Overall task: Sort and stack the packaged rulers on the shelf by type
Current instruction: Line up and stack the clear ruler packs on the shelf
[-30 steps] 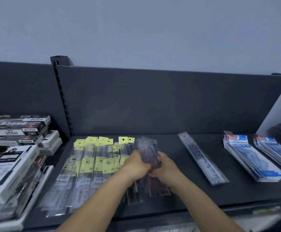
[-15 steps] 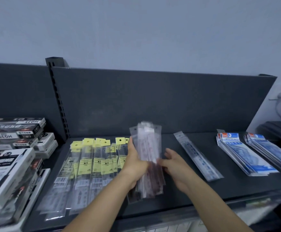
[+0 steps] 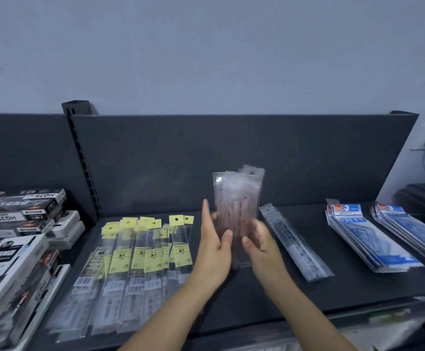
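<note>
The bundle of clear-sleeved reddish rulers (image 3: 237,209) is standing upright over the dark shelf (image 3: 353,287), the left hand (image 3: 212,245) and right hand (image 3: 263,245) each keeping a closed grip on its lower half, with the yellow-labelled ruler packs (image 3: 140,259) lying to the left.

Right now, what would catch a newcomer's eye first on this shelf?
The bundle of reddish ruler packs stands out first, held upright between the left hand and right hand at the middle of the shelf. Next come the yellow-labelled packs fanned out flat on the left, and two piles of blue packs on the right.
</note>
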